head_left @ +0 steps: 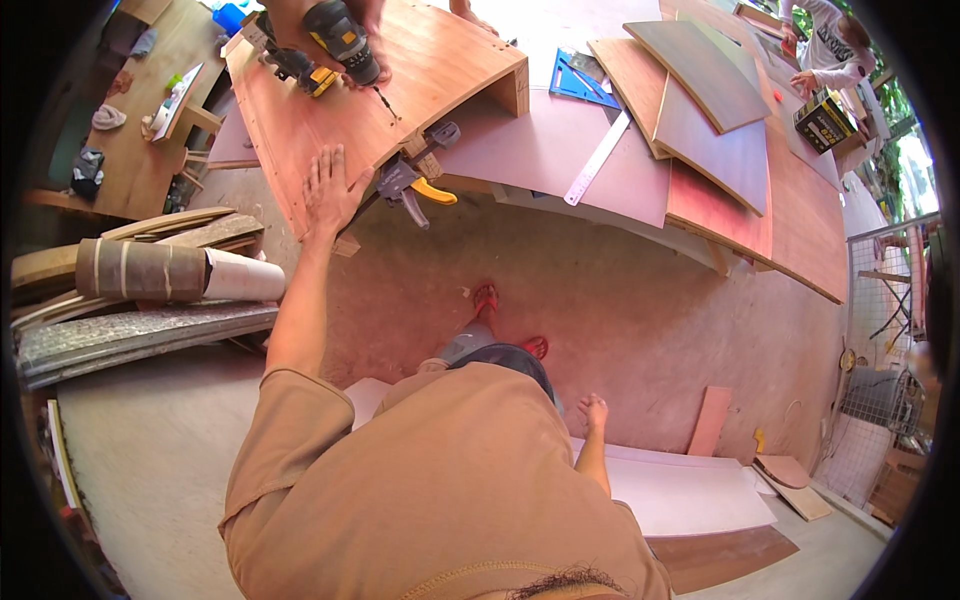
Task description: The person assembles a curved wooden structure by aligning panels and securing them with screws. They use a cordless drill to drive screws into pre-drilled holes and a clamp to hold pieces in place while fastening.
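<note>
My left hand (333, 190) lies flat on the near left part of a plywood panel (420, 50), its fingers spread. The panel tops a box-like wooden piece at the upper left. Down by my side hangs my right hand (594, 410), fingers loosely bent and apart, with nothing visible in it. Across the panel, another person's hands hold a black and yellow drill (345, 40), its long bit pointing down toward the wood. A second drill (300, 72) is beside it. A grey clamp (400, 185) with a yellow handle grips the panel's near edge, right of my left hand.
A blue square (583, 80) and a steel ruler (598, 160) lie on the table, left of stacked boards (700, 90). A person (838, 45) stands at the far right near a black box (828, 120). Timber and a roll (150, 270) are piled at left; sheets (680, 490) lie behind me.
</note>
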A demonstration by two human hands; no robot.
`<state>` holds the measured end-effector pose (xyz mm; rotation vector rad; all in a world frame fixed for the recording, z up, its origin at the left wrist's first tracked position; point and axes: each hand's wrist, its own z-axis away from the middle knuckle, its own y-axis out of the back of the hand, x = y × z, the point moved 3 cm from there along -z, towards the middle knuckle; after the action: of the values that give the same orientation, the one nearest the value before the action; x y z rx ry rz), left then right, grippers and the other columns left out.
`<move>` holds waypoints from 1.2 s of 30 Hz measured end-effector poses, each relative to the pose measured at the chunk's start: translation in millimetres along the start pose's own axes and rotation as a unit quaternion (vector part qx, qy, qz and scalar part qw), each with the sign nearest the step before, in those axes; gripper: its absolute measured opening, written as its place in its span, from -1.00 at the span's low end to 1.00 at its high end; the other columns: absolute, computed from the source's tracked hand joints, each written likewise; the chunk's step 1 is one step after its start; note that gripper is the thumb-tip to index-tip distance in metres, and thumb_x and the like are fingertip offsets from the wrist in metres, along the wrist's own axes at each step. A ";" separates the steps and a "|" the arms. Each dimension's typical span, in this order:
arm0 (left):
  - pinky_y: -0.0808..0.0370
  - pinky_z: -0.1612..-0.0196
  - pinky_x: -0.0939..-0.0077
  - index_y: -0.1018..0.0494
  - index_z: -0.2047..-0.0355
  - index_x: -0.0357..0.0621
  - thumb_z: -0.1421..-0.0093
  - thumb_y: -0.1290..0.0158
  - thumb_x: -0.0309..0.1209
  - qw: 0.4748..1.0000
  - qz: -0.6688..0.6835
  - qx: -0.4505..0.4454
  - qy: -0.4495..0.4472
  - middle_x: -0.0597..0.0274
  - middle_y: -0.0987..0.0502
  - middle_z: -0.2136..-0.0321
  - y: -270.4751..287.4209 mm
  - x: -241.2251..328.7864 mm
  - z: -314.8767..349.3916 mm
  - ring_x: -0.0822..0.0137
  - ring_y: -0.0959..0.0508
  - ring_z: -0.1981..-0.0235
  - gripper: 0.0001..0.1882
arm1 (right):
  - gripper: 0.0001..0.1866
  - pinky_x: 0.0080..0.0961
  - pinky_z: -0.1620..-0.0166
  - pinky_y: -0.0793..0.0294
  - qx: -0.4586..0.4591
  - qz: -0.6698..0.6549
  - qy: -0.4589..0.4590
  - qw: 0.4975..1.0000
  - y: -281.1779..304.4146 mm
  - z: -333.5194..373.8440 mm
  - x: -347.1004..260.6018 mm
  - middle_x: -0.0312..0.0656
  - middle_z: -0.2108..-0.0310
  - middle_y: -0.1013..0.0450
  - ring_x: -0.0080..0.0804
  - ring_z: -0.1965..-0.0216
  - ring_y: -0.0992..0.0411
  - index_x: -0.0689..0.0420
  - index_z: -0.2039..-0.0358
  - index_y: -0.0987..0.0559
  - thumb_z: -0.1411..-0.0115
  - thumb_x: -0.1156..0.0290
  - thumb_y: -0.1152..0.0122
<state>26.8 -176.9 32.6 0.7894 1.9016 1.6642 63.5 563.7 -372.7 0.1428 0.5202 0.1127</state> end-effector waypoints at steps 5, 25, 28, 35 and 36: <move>0.13 -0.60 -0.18 -0.01 -0.63 0.03 -0.39 0.20 0.48 1.000 -0.001 0.004 0.000 0.02 0.02 -0.63 0.8 0.1 0.7 -0.13 0.04 -0.63 0.06 | -0.58 -0.07 0.01 -0.53 0.010 0.020 -0.029 0.999 -0.6 0.9 -8.3 -0.18 -0.02 -0.60 -0.29 0.04 -0.59 -0.01 -0.23 -0.49 -0.53 0.04 -0.11; -0.01 -0.56 -0.24 -0.07 -0.61 0.01 -0.28 0.03 0.51 0.999 -0.024 0.039 -0.021 -0.03 -0.07 -0.60 3.3 5.2 4.7 -0.16 -0.06 -0.60 0.13 | -0.58 -0.29 0.23 -0.66 -0.015 0.023 0.004 1.000 -12.8 8.8 -11.0 -0.10 0.03 -0.63 -0.29 0.13 -0.65 0.09 -0.21 -0.49 -0.52 0.10 -0.14; -0.03 -0.55 -0.23 -0.09 -0.60 0.01 -0.28 0.02 0.50 0.998 -0.029 0.047 -0.024 -0.03 -0.09 -0.59 2.6 5.4 4.6 -0.16 -0.08 -0.59 0.12 | -0.58 -0.26 0.19 -0.67 -0.018 0.021 0.000 1.000 -14.1 11.9 -12.7 -0.09 0.01 -0.62 -0.27 0.12 -0.64 0.10 -0.21 -0.49 -0.52 0.10 -0.13; -0.05 -0.55 -0.23 -0.10 -0.59 -0.01 -0.27 0.00 0.50 0.998 -0.035 0.054 -0.028 -0.04 -0.10 -0.58 2.7 5.5 4.7 -0.15 -0.09 -0.59 0.13 | -0.59 -0.19 0.12 -0.64 0.015 0.046 -0.016 0.999 -11.1 14.5 -15.6 -0.12 0.02 -0.62 -0.28 0.12 -0.62 0.09 -0.21 -0.48 -0.53 0.10 -0.13; -0.05 -0.55 -0.23 -0.10 -0.59 -0.01 -0.27 0.00 0.50 0.998 -0.034 0.052 -0.027 -0.04 -0.10 -0.59 3.0 5.7 4.8 -0.15 -0.09 -0.59 0.13 | -0.59 -0.19 0.12 -0.64 -0.013 0.036 -0.002 0.999 -12.7 14.2 -16.1 -0.12 0.02 -0.62 -0.27 0.11 -0.62 0.09 -0.21 -0.48 -0.53 0.10 -0.13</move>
<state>26.3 -169.2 35.0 0.7930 1.9678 1.4978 57.7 547.3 -354.7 0.1365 0.5094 0.1893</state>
